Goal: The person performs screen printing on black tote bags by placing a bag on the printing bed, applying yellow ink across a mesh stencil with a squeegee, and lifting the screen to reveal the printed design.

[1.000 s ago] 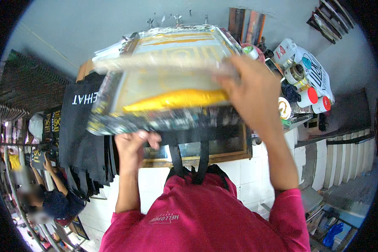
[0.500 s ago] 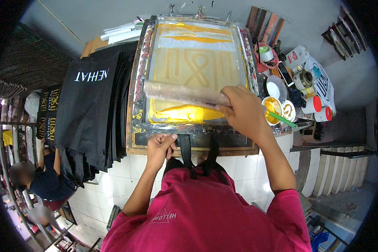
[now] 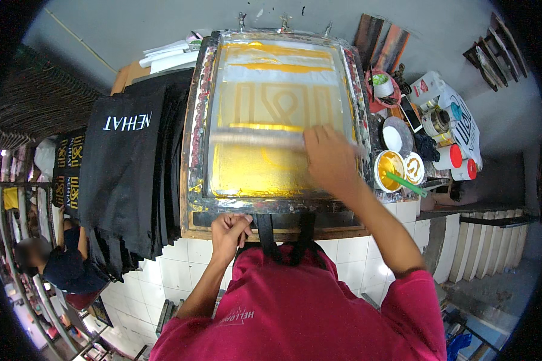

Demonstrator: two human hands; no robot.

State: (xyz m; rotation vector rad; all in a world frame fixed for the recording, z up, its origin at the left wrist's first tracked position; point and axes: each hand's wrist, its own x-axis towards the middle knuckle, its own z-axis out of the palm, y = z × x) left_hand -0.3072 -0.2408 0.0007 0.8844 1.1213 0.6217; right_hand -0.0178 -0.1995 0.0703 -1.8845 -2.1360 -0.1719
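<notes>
My right hand (image 3: 334,159) is wrapped round one end of a long squeegee (image 3: 256,139), which lies crosswise on a printing screen (image 3: 223,108) in a paint-stained frame. Yellow ink (image 3: 247,174) coats the mesh on the near side of the squeegee, with a thin bead along its far edge. A looped design shows through the mesh beyond. At the frame's near edge, my left hand (image 3: 229,233) is closed with curled fingers; whatever they grip is hidden. Beside it, black bag straps (image 3: 265,231) hang over the near edge of the wooden board (image 3: 202,224).
Black fabric bags (image 3: 123,156) are stacked at the left. To the right stand a yellow ink tub (image 3: 389,168) with a green stick (image 3: 406,184), red-lidded jars (image 3: 448,157) and a phone (image 3: 411,113). Another person (image 3: 72,265) sits at the far left.
The squeegee has gone from above the ink pool to the mesh and moved away from me, spreading yellow ink across the near part. My left hand stays at the frame's near edge.
</notes>
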